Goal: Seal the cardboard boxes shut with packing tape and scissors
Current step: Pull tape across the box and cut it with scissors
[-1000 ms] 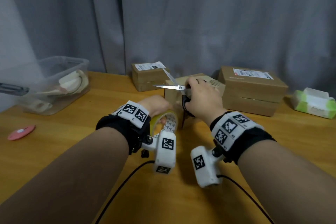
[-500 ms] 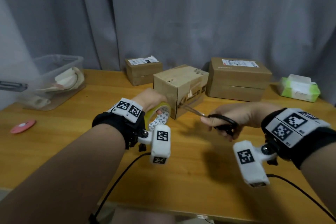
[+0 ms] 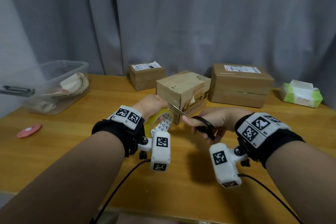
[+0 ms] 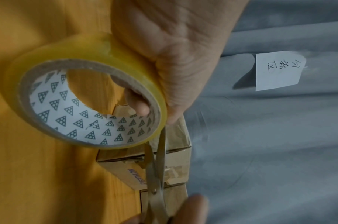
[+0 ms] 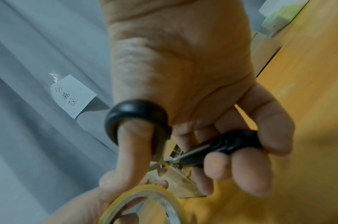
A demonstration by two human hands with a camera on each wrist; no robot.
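My left hand (image 3: 151, 104) grips a roll of yellowish packing tape (image 3: 161, 121) just in front of the middle cardboard box (image 3: 181, 91). In the left wrist view one finger is hooked through the core of the roll (image 4: 87, 98). My right hand (image 3: 216, 120) holds black-handled scissors (image 3: 203, 126), thumb through one loop (image 5: 135, 115). The blades (image 4: 156, 163) stand slightly apart, and their tips reach the roll's edge beside my left thumb. A small box (image 3: 146, 78) and a larger box (image 3: 240, 85) stand behind.
A clear plastic bin (image 3: 60, 85) sits at the far left and a pink disc (image 3: 30, 130) lies in front of it. A green-and-white wipes pack (image 3: 301, 94) is at the far right. A grey curtain hangs behind the table. Two black cables trail off the wooden table's (image 3: 181, 187) front edge.
My right hand brought the scissors down from the middle box's top, out to the right, then back left to the roll. My left hand has kept the roll by the box.
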